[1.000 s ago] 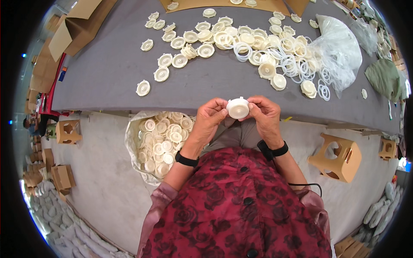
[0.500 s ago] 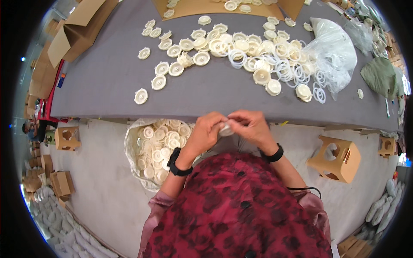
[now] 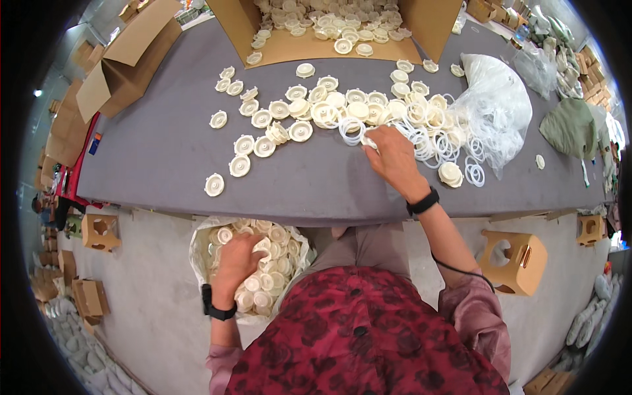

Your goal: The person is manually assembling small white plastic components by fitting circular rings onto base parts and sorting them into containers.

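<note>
My left hand [image 3: 237, 262] is over the mouth of a white sack [image 3: 199, 260] below the table edge. Its fingers and thumb curve around a cream plastic cap [image 3: 264, 246]. Many similar caps fill the sack. On the table, my right hand [image 3: 397, 161] reaches to the near side of a pile of round, notched cream caps [image 3: 301, 131]. Between its thumb and fingertips is another cream cap [image 3: 370, 139], partly hidden by the fingers. Translucent white rings [image 3: 352, 130] lie just left of that hand, with more rings [image 3: 474, 172] to the right among the caps.
A cardboard box [image 3: 316, 56] holding many caps lies open at the back of the table. Behind the pile's right end stands a clear plastic bag [image 3: 497, 108]. Another carton [image 3: 125, 66] is at the far left. A brown stool [image 3: 513, 260] stands on the floor at right.
My hands were together around a small pale piece at the table edge. Now they are apart: the left has moved down-left to the sack, the right forward to the pile. The view shows more of the box.
</note>
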Demonstrator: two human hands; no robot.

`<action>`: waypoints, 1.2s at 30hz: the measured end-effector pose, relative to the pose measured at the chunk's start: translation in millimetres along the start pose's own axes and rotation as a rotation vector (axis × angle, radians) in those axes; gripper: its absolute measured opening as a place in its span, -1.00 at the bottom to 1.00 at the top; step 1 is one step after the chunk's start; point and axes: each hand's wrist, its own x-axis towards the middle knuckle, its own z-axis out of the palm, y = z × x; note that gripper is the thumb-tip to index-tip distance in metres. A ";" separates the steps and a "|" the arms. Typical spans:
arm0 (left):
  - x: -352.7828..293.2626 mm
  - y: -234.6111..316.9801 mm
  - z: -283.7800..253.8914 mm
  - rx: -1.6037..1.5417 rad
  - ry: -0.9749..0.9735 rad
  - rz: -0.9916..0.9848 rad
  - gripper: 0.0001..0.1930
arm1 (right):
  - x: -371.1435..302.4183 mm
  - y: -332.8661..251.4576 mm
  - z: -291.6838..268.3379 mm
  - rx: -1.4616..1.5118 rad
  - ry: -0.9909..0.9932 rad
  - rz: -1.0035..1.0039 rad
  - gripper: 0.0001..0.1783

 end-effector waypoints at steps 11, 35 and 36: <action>138.8 58.3 29.8 -0.472 0.180 0.140 -0.74 | 25.7 22.7 42.7 -0.158 -0.058 0.162 -0.89; 156.4 90.0 43.9 -1.609 0.118 -0.029 -0.87 | -20.8 -27.9 -10.0 1.305 -0.140 0.475 -0.90; 150.8 93.4 47.3 -1.785 -0.003 -0.048 -0.84 | -24.9 -33.3 -7.2 1.307 -0.144 0.478 -0.90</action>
